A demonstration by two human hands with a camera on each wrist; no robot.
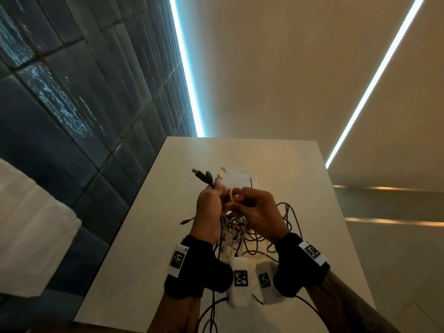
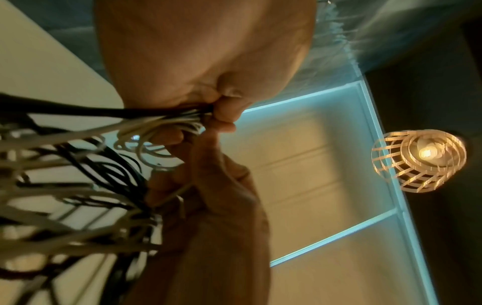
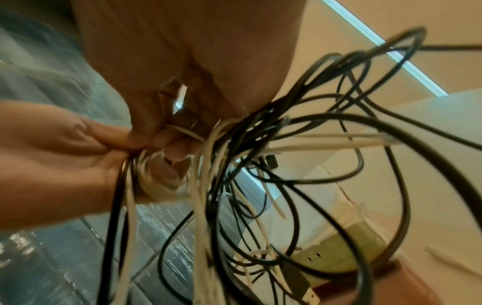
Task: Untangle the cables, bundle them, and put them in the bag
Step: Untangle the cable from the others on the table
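Both hands worked the tangle above the counter (image 1: 182, 236).
My left hand (image 1: 207, 207) clenched the cables (image 1: 240, 227) near their plugs; my right hand (image 1: 257, 212) pinched a white cable loop (image 1: 231, 194) beside it.

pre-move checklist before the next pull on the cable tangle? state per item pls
1. Left hand grips the gathered cables near their plug ends: ok.
2. Right hand pinches a white cable loop: ok.
3. Black USB plug stands free above the left fist, not caught in the tangle: ok.
4. Cables separated: not ok; black and white strands cross below both hands.
5. Slack hangs clear of the table: not ok; loops lie on it and some trail off the near edge.
6. Bag within reach: cannot tell; a white flat thing lies behind the hands, too hidden to identify.
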